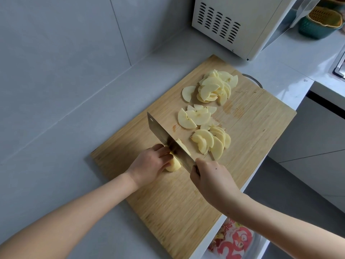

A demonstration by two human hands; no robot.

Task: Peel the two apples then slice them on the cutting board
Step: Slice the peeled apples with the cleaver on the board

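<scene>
Head view: I look down on one corner of a grey counter [84, 131] where two tiled walls meet.
Cutting board: the wooden cutting board [186, 202] lies slantwise on the counter, its right corner jutting past the counter's edge.
Left hand: my left hand [149, 163] is on the near half of the board, fingers curled down over the apple piece [173, 166], holding it in place; the knuckles sit right against the flat of the blade.
Apple piece: peeled and pale yellow, it rests on the board and only its near end shows past the fingers.
Right hand: my right hand [211, 176] is closed in a fist round the handle of the cleaver [166, 137]; the handle itself is hidden inside the grip.
Cleaver: the broad steel blade stands on edge in the apple, and a thin slice [183, 146] leans on its right face.
Cut slices: three groups lie on the far half of the board, a heaped pile [214, 86] farthest off, a loose group [196, 116] in the middle and a fanned row [212, 141] just right of the blade.
Beyond the board: a white vented appliance [233, 19] stands in the corner, and a green and yellow basket [321, 23] sits to its right.
Below the counter: a red printed bag [233, 242], possibly a bin liner; I cannot tell what is in it.
</scene>
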